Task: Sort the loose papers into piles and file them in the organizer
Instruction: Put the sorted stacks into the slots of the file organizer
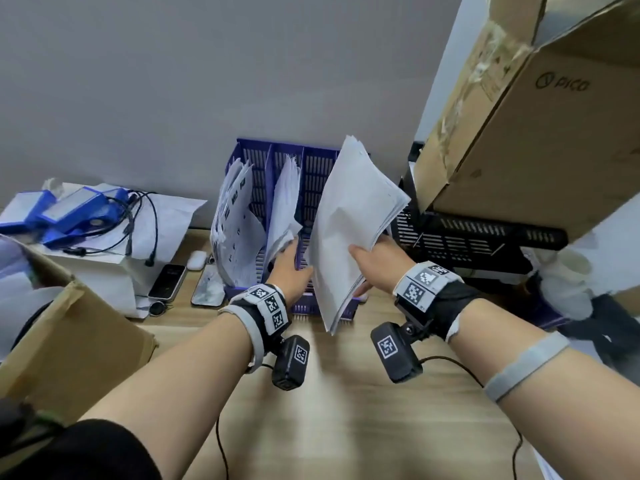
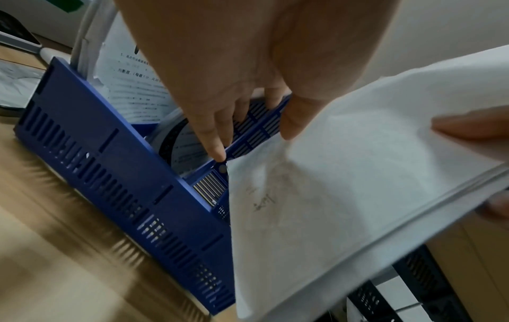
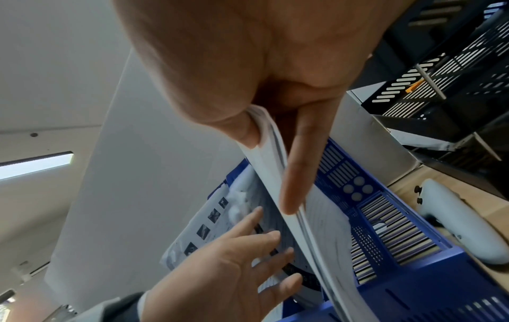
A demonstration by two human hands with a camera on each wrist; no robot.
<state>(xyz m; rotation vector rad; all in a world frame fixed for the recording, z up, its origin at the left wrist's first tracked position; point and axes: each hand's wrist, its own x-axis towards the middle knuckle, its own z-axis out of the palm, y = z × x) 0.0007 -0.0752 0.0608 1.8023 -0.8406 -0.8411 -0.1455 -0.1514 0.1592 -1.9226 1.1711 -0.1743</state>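
A blue slotted organizer (image 1: 313, 161) stands against the wall on the wooden desk (image 1: 346, 410). Its left slot holds printed sheets (image 1: 232, 223), its middle slot white sheets (image 1: 285, 206). My right hand (image 1: 372, 261) pinches a thick stack of white papers (image 1: 349, 233) (image 2: 358, 174) (image 3: 275, 180), thumb on top and fingers beneath, tilted over the organizer's right slot. My left hand (image 1: 291, 268) (image 3: 234, 261) reaches into the organizer with straight spread fingers (image 2: 212, 130) against the middle papers and divider.
A black mesh tray (image 1: 467, 233) sits right of the organizer under a large cardboard box (image 1: 540, 126). Two phones (image 1: 166, 282), an earbud case and a white box with blue devices and cables (image 1: 79, 216) lie at left. A white controller (image 3: 457, 222) lies at right.
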